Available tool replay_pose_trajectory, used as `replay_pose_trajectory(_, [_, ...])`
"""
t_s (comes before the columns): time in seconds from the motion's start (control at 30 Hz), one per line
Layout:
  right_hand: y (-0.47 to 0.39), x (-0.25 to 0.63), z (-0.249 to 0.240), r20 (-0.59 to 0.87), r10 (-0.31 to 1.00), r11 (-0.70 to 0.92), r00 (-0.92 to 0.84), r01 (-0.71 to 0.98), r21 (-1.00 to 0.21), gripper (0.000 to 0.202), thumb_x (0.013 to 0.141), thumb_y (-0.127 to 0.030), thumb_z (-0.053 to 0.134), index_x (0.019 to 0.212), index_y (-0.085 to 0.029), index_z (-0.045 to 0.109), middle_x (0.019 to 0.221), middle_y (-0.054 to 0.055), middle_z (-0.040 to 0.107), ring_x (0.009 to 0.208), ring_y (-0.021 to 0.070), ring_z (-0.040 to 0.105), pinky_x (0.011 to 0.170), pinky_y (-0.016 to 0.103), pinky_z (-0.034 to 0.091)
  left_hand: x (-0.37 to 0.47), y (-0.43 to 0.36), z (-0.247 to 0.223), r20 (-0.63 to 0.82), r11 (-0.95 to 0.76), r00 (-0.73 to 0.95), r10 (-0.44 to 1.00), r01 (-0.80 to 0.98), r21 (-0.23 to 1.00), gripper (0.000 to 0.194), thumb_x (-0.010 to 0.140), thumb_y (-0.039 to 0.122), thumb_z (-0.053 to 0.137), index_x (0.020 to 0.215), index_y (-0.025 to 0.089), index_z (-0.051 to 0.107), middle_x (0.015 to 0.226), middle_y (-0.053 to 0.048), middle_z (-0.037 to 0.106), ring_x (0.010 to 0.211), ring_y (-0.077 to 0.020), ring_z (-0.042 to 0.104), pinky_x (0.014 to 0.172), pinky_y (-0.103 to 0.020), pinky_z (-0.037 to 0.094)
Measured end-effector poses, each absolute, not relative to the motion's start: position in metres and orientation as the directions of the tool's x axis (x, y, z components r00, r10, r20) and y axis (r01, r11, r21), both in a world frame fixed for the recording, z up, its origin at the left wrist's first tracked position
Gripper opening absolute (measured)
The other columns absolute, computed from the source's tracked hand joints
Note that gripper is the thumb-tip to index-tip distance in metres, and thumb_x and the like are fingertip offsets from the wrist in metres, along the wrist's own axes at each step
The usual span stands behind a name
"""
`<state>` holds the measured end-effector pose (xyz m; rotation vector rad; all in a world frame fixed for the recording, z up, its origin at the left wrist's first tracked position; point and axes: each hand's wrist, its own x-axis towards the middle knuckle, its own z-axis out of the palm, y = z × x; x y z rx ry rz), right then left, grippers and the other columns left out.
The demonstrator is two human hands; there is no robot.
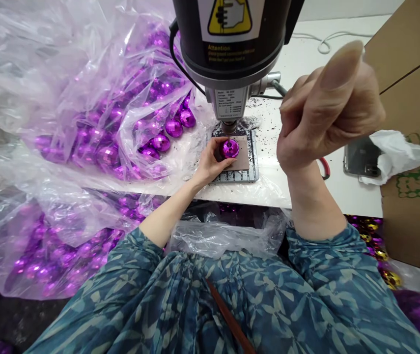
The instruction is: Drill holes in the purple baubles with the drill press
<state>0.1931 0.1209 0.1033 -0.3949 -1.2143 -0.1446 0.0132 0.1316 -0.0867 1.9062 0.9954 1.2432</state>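
Note:
My left hand (212, 161) grips a shiny purple faceted ball (231, 148) between thumb and fingers. The ball rests on a flat brown board (244, 153) over the slotted metal base (253, 167) of a bench drill press (232, 54). Directly above, the drill's chuck (229, 127) points down, its bit at the top of the ball; whether it has gone in I cannot tell. My right hand (329, 105), thumb up, is closed around the end of the drill press lever (278, 87), whose grip is hidden inside the fist.
Clear plastic bags (66, 64) full of purple balls (174, 127) crowd the left. Dark shavings dot the white table (272, 189). At right are a phone (359, 156), crumpled tissue (394, 155), a red-handled tool (326, 168) and a cardboard box (412, 98). Purple and gold balls (381, 254) lie below.

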Motion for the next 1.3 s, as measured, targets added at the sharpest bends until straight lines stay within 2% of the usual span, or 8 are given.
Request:
replay_pose_trajectory(0.2, [0.117, 0.192, 0.086, 0.926, 0.084, 0.915, 0.368, 0.339, -0.218, 0.049, 0.108, -0.048, 0.062, 0.068, -0.018, 0.059, 0.05, -0.006, 0.042, 0.047, -0.003, 0.046, 0.051, 0.015, 0.044, 0.013, 0.131, -0.086, 0.432, -0.494, 0.264, 0.862, 0.251, 0.832, 0.068, 0.09, 0.039, 0.099, 0.145, 0.026, 0.061, 0.139, -0.012, 0.078, 0.129, -0.0311, 0.079, 0.116, -0.051, 0.066])
replay_pose_trajectory(0.4, [0.135, 0.199, 0.073, 0.929, -0.091, 0.933, 0.359, 0.358, -0.047, 0.057, 0.11, -0.042, 0.056, 0.062, -0.015, 0.044, 0.049, -0.007, 0.038, 0.043, -0.0054, 0.038, 0.047, 0.012, 0.035, 0.013, 0.132, -0.086, 0.431, -0.491, 0.263, 0.863, 0.239, 0.838, 0.067, 0.089, 0.038, 0.099, 0.143, 0.027, 0.061, 0.138, -0.011, 0.078, 0.129, -0.0308, 0.079, 0.116, -0.052, 0.066])
replay_pose_trajectory(0.6, [0.131, 0.194, 0.067, 0.947, -0.11, 0.94, 0.301, 0.342, 0.001, 0.065, 0.111, -0.044, 0.054, 0.054, -0.016, 0.039, 0.043, -0.006, 0.033, 0.039, -0.0009, 0.034, 0.041, 0.018, 0.031, 0.015, 0.128, -0.082, 0.416, -0.472, 0.255, 0.873, 0.223, 0.853, 0.066, 0.09, 0.041, 0.098, 0.141, 0.026, 0.06, 0.14, -0.013, 0.078, 0.132, -0.0319, 0.078, 0.118, -0.054, 0.065])
replay_pose_trajectory(0.8, [0.105, 0.184, 0.114, 0.913, 0.143, 0.927, 0.381, 0.273, -0.259, 0.059, 0.106, -0.046, 0.062, 0.059, -0.014, 0.049, 0.048, -0.007, 0.04, 0.045, -0.0061, 0.042, 0.051, 0.011, 0.034, 0.018, 0.127, -0.078, 0.408, -0.458, 0.229, 0.884, 0.248, 0.854, 0.064, 0.088, 0.031, 0.099, 0.138, 0.025, 0.06, 0.134, -0.01, 0.078, 0.127, -0.0299, 0.079, 0.115, -0.05, 0.066])
replay_pose_trajectory(0.97, [0.107, 0.183, 0.174, 0.827, 0.468, 0.831, 0.311, 0.164, -0.531, 0.074, 0.082, -0.082, 0.059, 0.055, -0.013, 0.056, 0.048, -0.006, 0.048, 0.043, -0.0086, 0.041, 0.053, 0.009, 0.032, 0.014, 0.097, -0.071, 0.504, -0.496, 0.098, 0.858, 0.412, 0.764, 0.06, 0.085, 0.03, 0.1, 0.13, 0.024, 0.062, 0.125, -0.009, 0.076, 0.117, -0.0299, 0.077, 0.104, -0.048, 0.066])
replay_pose_trajectory(1.07, [0.113, 0.183, 0.182, 0.824, 0.491, 0.832, 0.282, 0.127, -0.54, 0.077, 0.075, -0.087, 0.058, 0.051, -0.014, 0.053, 0.045, -0.005, 0.043, 0.042, -0.0094, 0.038, 0.051, 0.009, 0.025, 0.006, 0.049, -0.06, 0.566, -0.635, 0.292, 0.771, 0.427, 0.644, 0.049, 0.094, 0.041, 0.094, 0.13, 0.024, 0.064, 0.12, -0.009, 0.077, 0.108, -0.0289, 0.077, 0.093, -0.046, 0.066])
replay_pose_trajectory(1.2, [0.116, 0.183, 0.176, 0.814, 0.487, 0.841, 0.317, 0.08, -0.535, 0.077, 0.07, -0.089, 0.063, 0.052, -0.015, 0.052, 0.047, -0.006, 0.049, 0.044, -0.0073, 0.043, 0.052, 0.012, 0.029, -0.005, -0.003, -0.052, 0.405, -0.798, 0.717, 0.568, 0.358, 0.484, 0.055, 0.098, 0.066, 0.087, 0.13, 0.024, 0.072, 0.111, -0.011, 0.081, 0.103, -0.0318, 0.077, 0.089, -0.047, 0.066])
replay_pose_trajectory(1.3, [0.116, 0.184, 0.174, 0.788, 0.504, 0.827, 0.354, 0.067, -0.559, 0.075, 0.068, -0.088, 0.066, 0.054, -0.016, 0.054, 0.049, -0.007, 0.054, 0.046, -0.0056, 0.049, 0.054, 0.012, 0.035, -0.019, 0.015, -0.055, 0.44, -0.788, 0.678, 0.589, 0.36, 0.5, 0.048, 0.104, 0.068, 0.08, 0.126, 0.025, 0.075, 0.112, -0.01, 0.083, 0.105, -0.0306, 0.078, 0.092, -0.048, 0.068])
